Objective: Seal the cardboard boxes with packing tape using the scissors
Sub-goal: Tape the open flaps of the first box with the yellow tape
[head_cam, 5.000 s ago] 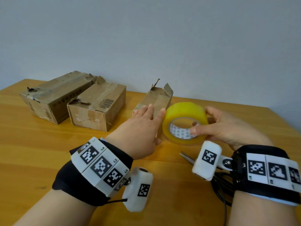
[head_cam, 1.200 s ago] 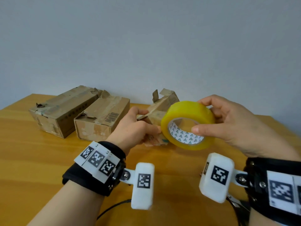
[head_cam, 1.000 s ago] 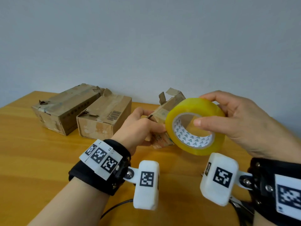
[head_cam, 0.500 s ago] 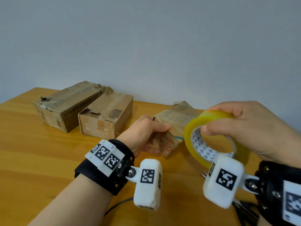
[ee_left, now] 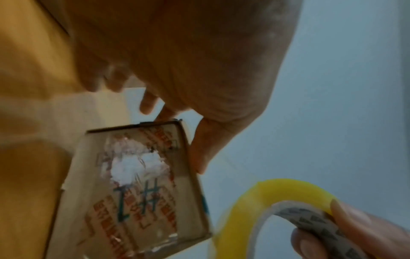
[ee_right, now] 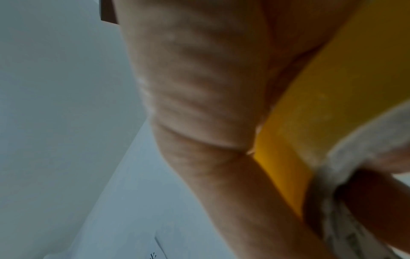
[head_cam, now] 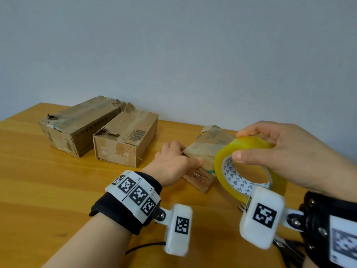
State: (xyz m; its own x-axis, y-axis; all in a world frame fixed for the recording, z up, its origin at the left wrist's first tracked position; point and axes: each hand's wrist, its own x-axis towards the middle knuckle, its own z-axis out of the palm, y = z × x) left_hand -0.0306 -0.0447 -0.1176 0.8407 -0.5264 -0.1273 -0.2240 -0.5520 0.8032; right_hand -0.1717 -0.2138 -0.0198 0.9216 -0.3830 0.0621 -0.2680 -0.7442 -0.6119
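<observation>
- At the lower right of the head view, the scissors point(head_cam: 286, 243) lie on the wooden table point(head_cam: 48, 190), mostly hidden under the right wrist unit; only dark handles and a metal tip show.
- Just above them, right of centre, the right hand point(head_cam: 286, 153) grips the yellow tape roll point(head_cam: 249, 167): thumb through the white printed core, fingers curled over the outer rim. The roll is tilted and held clear of the table.
- In the right wrist view, the right hand point(ee_right: 210, 105) and the roll point(ee_right: 332, 105) fill the frame; the picture is blurred.
- At frame centre, the left hand point(head_cam: 173, 161) holds the small cardboard box point(head_cam: 208, 149) by its near left corner, thumb along the near edge. The box lies on the table just left of the roll.
- In the left wrist view, the box point(ee_left: 137, 192) shows a near end face with worn red print and old clear tape; the left thumb point(ee_left: 199, 149) lies along its edge.
- At the upper left of the head view, two larger boxes stand side by side, touching: the barcode box point(head_cam: 125, 140) and the long box point(head_cam: 77, 124), both with torn flaps.
- Beyond, a plain grey wall point(head_cam: 173, 45).
</observation>
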